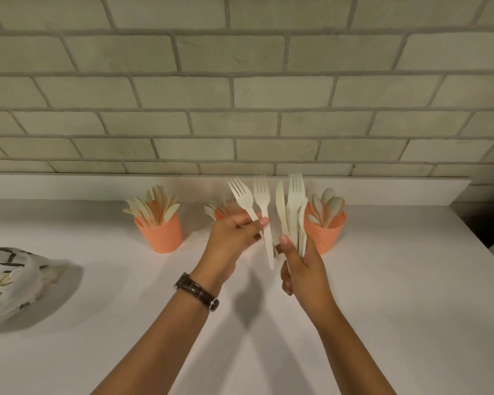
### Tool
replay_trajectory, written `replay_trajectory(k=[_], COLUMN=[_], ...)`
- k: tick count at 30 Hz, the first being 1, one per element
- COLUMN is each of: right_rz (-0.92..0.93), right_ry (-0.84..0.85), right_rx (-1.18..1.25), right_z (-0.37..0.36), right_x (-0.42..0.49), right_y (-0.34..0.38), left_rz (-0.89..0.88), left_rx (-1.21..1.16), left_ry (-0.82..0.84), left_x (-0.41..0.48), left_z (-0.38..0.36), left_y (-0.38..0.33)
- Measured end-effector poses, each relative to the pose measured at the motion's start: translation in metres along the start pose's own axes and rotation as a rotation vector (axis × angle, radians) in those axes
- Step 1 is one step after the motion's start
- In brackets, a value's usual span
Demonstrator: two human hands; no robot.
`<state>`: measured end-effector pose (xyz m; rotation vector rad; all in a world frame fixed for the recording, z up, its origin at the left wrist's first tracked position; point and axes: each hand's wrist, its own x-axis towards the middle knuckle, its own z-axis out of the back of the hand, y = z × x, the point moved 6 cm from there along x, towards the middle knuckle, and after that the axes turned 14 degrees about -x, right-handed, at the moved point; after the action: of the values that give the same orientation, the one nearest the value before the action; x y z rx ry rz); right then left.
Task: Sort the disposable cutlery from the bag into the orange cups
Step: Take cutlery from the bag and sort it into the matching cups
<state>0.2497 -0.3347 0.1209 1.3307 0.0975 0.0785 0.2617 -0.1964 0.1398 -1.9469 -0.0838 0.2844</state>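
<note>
the white counter runs wide and bare in front of me and to my right, ending at a raised ledge under the brick wall; its right edge falls away to a dark gap. my left hand is lifted over the counter, fingers pinched on two forks, tines up and fanned apart, with a dark watch on that wrist. my right hand is just beside it, clenched around a bundle of cutlery, a knife and a fork standing up among it. three orange cups sit near the ledge: the left cup holds knives, the middle cup is mostly behind my left hand with fork tines showing, the right cup holds spoons. the bag lies at the far left edge, well apart from my hands, with some cutlery inside.
</note>
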Motion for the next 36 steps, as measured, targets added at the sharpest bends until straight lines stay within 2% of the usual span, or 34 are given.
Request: replay_trajectory(k=[5,8,13,15,17,19,22,24,27,29,33,36], right_rz=[-0.042,-0.061,-0.07,-0.124,-0.19,-0.217,-0.213,-0.215,-0.22,-0.21,-0.17,-0.207], right_ry=[-0.025,-0.011,0.01,0.023,0.054,0.107,0.19,0.232,0.278,0.32,0.4,0.424], right_rx=[-0.051,-0.03,-0.01,0.032,0.132,0.214,0.285,0.316,0.325,0.308,0.235,0.218], right_z=[0.007,0.009,0.006,0.004,0.001,-0.001,-0.004,-0.008,-0.016,-0.025,-0.044,-0.055], right_x=[0.0,0.001,0.0,-0.002,-0.003,-0.004,-0.006,-0.01,-0.015,-0.019,-0.023,-0.022], right_y=[-0.015,-0.02,-0.021,-0.021,-0.023,-0.021,-0.02,-0.02,-0.019,-0.016,-0.01,-0.012], left_rz=[-0.163,-0.268,-0.259,-0.201,-0.158,-0.201,-0.384,-0.414,-0.239,-0.109,-0.045,-0.1], left_rx=[0.258,0.554,0.796,0.917,0.942,0.918,0.813,0.671,0.439,0.302,0.125,-0.004], left_ry=[-0.242,-0.394,-0.358,-0.316,-0.296,-0.323,-0.354,-0.265,-0.027,0.029,-0.038,-0.147], left_x=[0.039,0.058,0.071,0.074,0.074,0.067,0.035,0.009,-0.02,-0.029,-0.038,-0.038], left_z=[0.038,0.055,0.045,0.04,0.039,0.04,0.035,0.025,0.008,0.009,0.033,0.068], left_y=[-0.027,-0.041,-0.033,-0.028,-0.026,-0.031,-0.045,-0.042,-0.019,-0.007,-0.007,-0.029])
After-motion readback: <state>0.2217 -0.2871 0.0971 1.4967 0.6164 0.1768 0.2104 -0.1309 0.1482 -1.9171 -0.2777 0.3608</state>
